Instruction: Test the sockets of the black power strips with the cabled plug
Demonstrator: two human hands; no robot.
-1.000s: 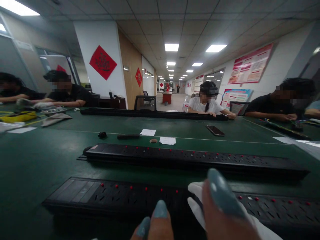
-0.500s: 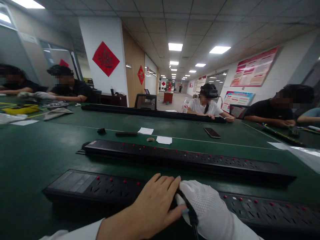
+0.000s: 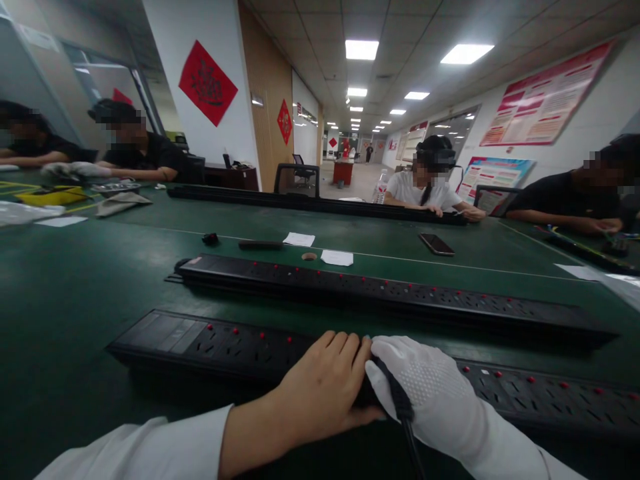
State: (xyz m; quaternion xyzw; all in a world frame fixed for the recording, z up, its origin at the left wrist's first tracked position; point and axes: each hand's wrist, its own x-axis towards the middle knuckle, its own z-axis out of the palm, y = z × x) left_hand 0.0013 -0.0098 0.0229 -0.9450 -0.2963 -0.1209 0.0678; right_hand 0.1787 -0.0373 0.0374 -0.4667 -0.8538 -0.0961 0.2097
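A long black power strip (image 3: 210, 337) with red buttons lies across the near edge of the green table (image 3: 65, 300). My bare left hand (image 3: 320, 387) rests on top of the strip, fingers together and curled over it. My right hand (image 3: 425, 393), in a white glove, is closed around a thin black tool or cable (image 3: 403, 410) pressed against the strip right beside the left hand. A second, similar power strip (image 3: 380, 293) lies parallel just behind.
A third long strip (image 3: 310, 203) lies at the far side, where a person in white works. More people sit at the left and right. A phone (image 3: 437, 244), paper slips (image 3: 337, 257), a small black bar (image 3: 260, 245) and yellow item (image 3: 50, 197) lie on the table.
My hands dropped from close to the camera onto the near strip. The left hand now lies on it and the gloved right hand grips the black tool beside it; the view tilted slightly.
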